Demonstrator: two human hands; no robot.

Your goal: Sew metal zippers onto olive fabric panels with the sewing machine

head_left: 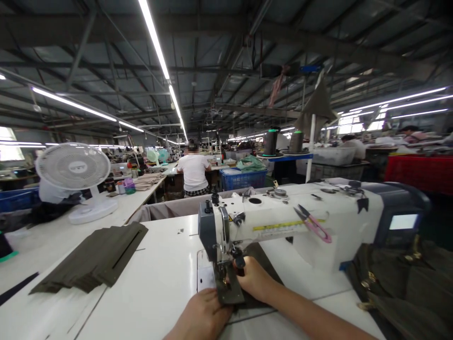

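Note:
A white sewing machine (272, 222) stands on the table, its needle area over a dark olive fabric strip (230, 296). My left hand (203, 314) is closed at the strip's near left edge, fingers bent and thumb against the cloth. On the other side, my right hand (255, 282) is closed at the strip's right edge, close beside the needle. Its fingertips are partly hidden behind a dark machine part. Under my right wrist lies a wider olive fabric piece (264, 264). Pink-handled scissors (314, 225) rest against the machine's arm.
A fanned stack of olive fabric pieces (95, 255) lies on the left. Behind it stands a white fan (74, 167). Dark fabric with metal fittings (399, 283) is heaped at right. Thread cones (271, 142), a blue crate (243, 179) and a person in white (193, 172) are farther back.

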